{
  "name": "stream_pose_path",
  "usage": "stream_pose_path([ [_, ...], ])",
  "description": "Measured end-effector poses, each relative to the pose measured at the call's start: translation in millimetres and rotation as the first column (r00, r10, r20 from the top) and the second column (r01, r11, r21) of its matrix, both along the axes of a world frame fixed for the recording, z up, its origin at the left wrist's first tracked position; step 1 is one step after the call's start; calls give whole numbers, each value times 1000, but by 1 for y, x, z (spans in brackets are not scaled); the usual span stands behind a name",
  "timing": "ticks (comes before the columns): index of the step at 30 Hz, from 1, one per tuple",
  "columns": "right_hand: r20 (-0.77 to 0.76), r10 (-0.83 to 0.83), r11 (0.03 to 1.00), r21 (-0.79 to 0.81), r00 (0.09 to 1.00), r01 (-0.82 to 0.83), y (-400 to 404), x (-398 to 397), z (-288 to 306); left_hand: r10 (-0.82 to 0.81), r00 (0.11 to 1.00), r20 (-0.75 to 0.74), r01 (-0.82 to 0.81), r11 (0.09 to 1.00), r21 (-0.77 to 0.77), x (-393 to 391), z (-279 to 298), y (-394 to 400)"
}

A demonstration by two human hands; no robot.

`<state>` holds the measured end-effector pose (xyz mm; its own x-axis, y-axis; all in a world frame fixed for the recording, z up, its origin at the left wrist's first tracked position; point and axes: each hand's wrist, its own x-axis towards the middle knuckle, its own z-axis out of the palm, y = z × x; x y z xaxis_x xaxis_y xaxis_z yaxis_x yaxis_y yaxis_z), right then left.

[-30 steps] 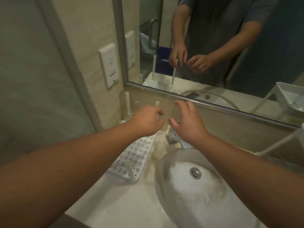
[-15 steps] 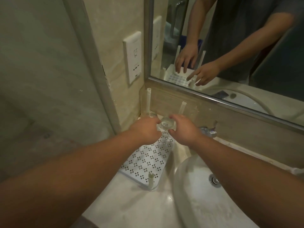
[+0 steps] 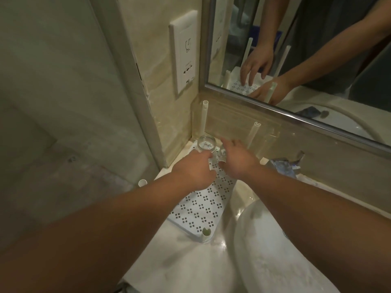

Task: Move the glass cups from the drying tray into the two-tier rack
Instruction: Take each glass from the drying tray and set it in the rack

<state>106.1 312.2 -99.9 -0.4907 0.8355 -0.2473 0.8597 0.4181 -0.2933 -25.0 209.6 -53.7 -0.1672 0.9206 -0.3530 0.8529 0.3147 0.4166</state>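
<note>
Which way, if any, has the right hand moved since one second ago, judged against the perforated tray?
Yes. The right hand has come down toward the perforated tray, from up near the rear post top to low over the tray's back end, beside a glass cup.

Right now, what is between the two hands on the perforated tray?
In the head view, a second clear glass sits between the left hand and right hand, beside the glass at the left fingers.

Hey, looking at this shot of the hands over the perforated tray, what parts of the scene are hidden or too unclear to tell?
- Head view: the second glass cup is mostly covered by the right hand; its grip is unclear.
- Head view: the left hand hides the base of the first glass cup, so contact with the tray is unclear.
- Head view: the sink is cut off by the bottom edge.
- The two-tier rack is out of frame.
</note>
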Motion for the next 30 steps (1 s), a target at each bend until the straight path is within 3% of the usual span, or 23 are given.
stream_pose_path([
  [8,-9,-7,1000,26,1000,7,-15,4,0,52,997,50,-51,998,-38,3,-2,-8],
  [16,-7,8,997,72,1000,-8,-27,12,20,226,935,273,-198,972,-129,11,-5,-23],
  [23,-62,35,987,157,997,-25,-38,18,71,455,701,549,-384,890,-247,21,-1,-35],
  [26,-87,62,978,204,994,-43,-43,19,96,550,525,649,-431,830,-355,27,9,-34],
  [30,-99,90,959,276,991,-60,-54,19,127,620,294,728,-375,775,-508,28,30,-30],
])
